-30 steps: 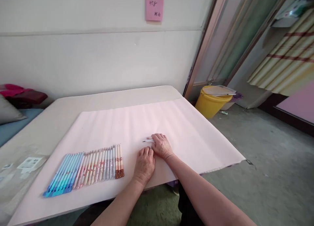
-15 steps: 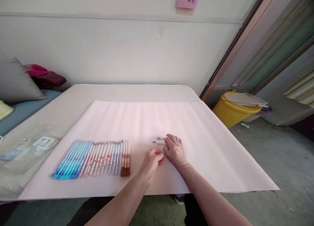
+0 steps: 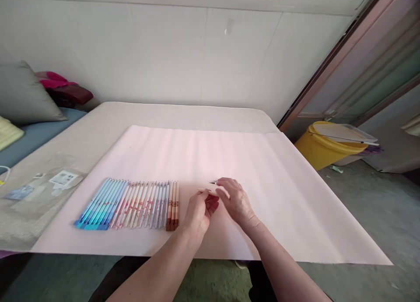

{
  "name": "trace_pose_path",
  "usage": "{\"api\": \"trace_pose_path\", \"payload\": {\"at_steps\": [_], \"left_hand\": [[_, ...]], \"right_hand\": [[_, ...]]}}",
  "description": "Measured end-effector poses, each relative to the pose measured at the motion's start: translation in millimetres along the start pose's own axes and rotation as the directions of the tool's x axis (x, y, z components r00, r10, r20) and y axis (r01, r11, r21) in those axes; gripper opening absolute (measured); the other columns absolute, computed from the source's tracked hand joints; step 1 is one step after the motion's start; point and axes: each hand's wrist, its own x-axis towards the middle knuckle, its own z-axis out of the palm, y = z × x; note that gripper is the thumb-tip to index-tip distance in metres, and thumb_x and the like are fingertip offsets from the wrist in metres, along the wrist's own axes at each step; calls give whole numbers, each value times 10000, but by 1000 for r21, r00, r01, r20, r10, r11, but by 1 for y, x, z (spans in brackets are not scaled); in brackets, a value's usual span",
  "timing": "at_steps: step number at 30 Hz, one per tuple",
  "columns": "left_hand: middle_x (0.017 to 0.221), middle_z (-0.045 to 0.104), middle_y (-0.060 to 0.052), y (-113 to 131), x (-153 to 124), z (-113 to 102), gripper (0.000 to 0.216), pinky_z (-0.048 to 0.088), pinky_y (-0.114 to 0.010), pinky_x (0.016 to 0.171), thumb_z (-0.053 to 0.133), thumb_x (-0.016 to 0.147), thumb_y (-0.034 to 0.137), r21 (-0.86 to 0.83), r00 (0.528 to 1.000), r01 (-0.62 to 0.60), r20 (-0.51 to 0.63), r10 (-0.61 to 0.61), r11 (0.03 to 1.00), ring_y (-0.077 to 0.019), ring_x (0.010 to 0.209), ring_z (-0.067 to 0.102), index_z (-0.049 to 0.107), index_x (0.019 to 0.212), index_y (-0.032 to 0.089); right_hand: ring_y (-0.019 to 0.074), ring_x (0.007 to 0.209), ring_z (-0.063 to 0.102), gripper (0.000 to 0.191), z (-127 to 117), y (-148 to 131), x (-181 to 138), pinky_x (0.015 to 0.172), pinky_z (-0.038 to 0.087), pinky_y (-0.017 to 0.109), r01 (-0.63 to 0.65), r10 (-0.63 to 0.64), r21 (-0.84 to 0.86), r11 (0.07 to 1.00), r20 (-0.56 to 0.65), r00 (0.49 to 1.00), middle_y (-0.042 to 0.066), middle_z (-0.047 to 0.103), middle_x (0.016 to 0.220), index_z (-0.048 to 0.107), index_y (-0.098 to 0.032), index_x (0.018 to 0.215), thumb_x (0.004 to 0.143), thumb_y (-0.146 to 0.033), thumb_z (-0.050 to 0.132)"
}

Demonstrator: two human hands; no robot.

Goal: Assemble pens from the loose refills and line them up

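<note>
My left hand (image 3: 199, 209) is closed, its fingers curled around a pale, thin pen part (image 3: 205, 191) that points toward my right hand. My right hand (image 3: 235, 200) is bent close beside it, thumb near that part. A slim dark pen tip (image 3: 213, 183) sticks out to the left from under the right fingers; most of this pen is hidden. Left of my hands lies a neat row of pens: blue ones (image 3: 102, 203), pale patterned ones (image 3: 139, 205), and brown ones (image 3: 173, 205) at the right end.
Pink paper (image 3: 278, 223) covers the front of the beige table (image 3: 183, 114). A clear plastic bag (image 3: 46, 184) with a white label lies at left. A grey cushion (image 3: 26, 94) rests beyond it. On the floor at right stands a yellow bucket (image 3: 321, 149).
My left hand has lifted slightly and now grips a pale pen part. My right hand's fingers have drawn in over the pen that lay in front of it. The view has shifted slightly.
</note>
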Motion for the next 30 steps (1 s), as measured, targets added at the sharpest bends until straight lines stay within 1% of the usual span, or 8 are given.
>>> {"api": "trace_pose_path", "payload": {"at_steps": [2,4,7,11,14,19,25,30], "left_hand": [[721,623,-83,6,3,-2,50,488,-261,621,559,719,162,1,999,-35,-22,35,999,-143,649,605,580,722,116],[714,623,-86,11,5,-4,69,491,-256,612,552,724,170,3,997,-76,-30,76,997,-140,643,602,585,713,111],[688,615,-76,16,6,-4,78,491,-242,591,548,730,178,-10,994,-101,-50,100,995,-130,625,593,578,698,114],[681,607,-71,20,5,-2,82,486,-223,566,549,741,183,-14,996,-85,-41,84,996,-117,601,582,570,701,115],[688,605,-73,24,2,-1,83,491,-223,569,556,745,181,-22,996,-82,-34,82,996,-114,606,582,565,700,112],[680,598,-73,36,2,-3,89,497,-221,553,550,758,169,-54,992,-111,-66,108,992,-116,604,584,557,691,111],[652,590,-57,52,9,-7,67,497,-219,534,523,768,149,-119,961,-223,-193,198,967,-109,566,583,546,714,119],[661,595,-64,53,10,-6,81,492,-220,531,513,775,160,-103,952,-255,-199,232,961,-114,575,589,552,724,112]], "right_hand": [[172,861,528,187,-7,10,4,728,388,280,-181,180,-52,982,-27,983,38,605,913,573,-206,891,859,-200,388],[161,781,534,208,-12,21,7,626,371,255,-333,341,-168,928,18,940,22,599,861,582,-215,834,845,-175,379],[164,767,533,224,-10,31,6,585,336,249,-363,425,-345,866,124,896,26,591,880,594,-223,869,798,-122,407],[194,841,525,258,1,31,2,617,330,265,-236,335,-450,861,153,930,71,570,969,559,-214,982,804,-102,410],[203,813,533,201,4,28,3,576,312,268,-183,305,-448,875,216,928,94,576,933,556,-192,865,796,-73,409],[168,708,540,153,-4,15,4,516,280,249,-148,263,-389,909,262,929,64,585,852,507,-198,798,817,-89,400],[112,520,460,140,-14,-4,-3,466,239,223,-18,63,-177,984,251,966,-2,555,807,431,-221,836,866,-138,322],[110,500,442,146,-12,-3,-7,451,232,221,-25,68,-191,981,223,973,-4,542,784,424,-217,820,847,-112,325]]}}
